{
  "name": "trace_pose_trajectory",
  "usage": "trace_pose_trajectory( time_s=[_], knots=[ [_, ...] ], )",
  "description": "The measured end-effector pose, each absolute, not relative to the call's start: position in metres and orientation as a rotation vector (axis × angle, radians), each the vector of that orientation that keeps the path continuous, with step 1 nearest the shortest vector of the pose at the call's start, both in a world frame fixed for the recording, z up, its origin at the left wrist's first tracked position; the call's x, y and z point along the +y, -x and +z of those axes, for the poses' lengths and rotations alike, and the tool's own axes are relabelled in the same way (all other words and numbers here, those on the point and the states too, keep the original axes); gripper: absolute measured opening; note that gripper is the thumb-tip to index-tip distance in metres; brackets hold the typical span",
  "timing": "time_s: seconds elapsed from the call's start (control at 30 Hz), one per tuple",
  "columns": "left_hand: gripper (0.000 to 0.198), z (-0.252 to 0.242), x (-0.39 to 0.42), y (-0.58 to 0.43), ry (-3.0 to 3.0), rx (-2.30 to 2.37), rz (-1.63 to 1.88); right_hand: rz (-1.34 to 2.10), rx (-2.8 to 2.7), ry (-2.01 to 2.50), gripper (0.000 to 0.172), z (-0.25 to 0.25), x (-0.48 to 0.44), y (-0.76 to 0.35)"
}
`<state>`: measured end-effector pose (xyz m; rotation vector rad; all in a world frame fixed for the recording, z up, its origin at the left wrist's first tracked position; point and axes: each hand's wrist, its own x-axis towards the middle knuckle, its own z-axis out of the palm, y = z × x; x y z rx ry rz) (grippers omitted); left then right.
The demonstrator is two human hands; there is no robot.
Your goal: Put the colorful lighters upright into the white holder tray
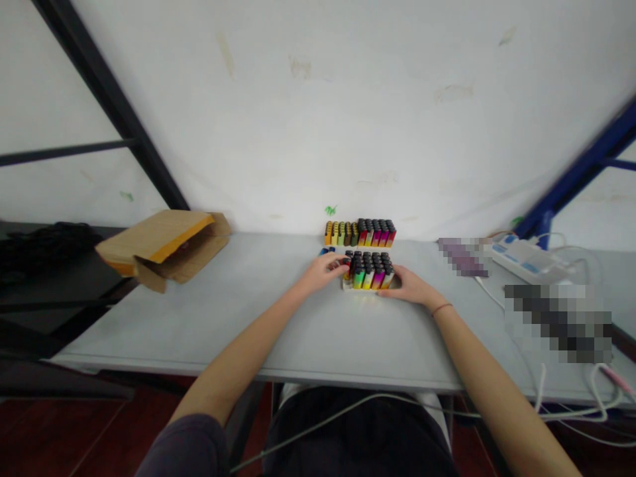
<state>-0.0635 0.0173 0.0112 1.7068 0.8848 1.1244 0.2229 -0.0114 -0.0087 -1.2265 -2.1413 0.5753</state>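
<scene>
A pale tray (pixel 362 289) holds upright rows of lighters (pixel 373 273) with black tops and green, yellow, magenta and orange bodies. My left hand (pixel 322 271) is at the tray's left end, its thumb and fingers pinched on a red lighter (pixel 346 266). Whether that lighter stands fully in the tray, I cannot tell. Wrapped around the tray's right end is my right hand (pixel 410 288), with the thumb along the near edge. Small blue things (pixel 326 251), perhaps lighters, show just behind my left hand, partly hidden by it.
Behind, near the wall, stand more lighters (pixel 376 233), with a yellow-to-dark-green group (pixel 341 233) beside them. An opened cardboard box (pixel 166 242) lies on the table (pixel 238 318) at left. A white power strip (pixel 531 258), cables and two blurred-out objects occupy the right side.
</scene>
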Motion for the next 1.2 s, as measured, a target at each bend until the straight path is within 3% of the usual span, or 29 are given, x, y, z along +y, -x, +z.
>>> trace_pose_trajectory(
  time_s=[0.77,1.2],
  knots=[
    [0.021,0.000,0.013,0.057,-1.999,0.878,1.219,0.582,-2.151,1.219,0.069,-0.008,-0.012,-0.223],
    [0.038,-0.007,0.027,0.067,-2.301,1.028,1.188,0.574,-2.132,1.258,0.069,-0.011,-0.010,-0.224]
  ],
)
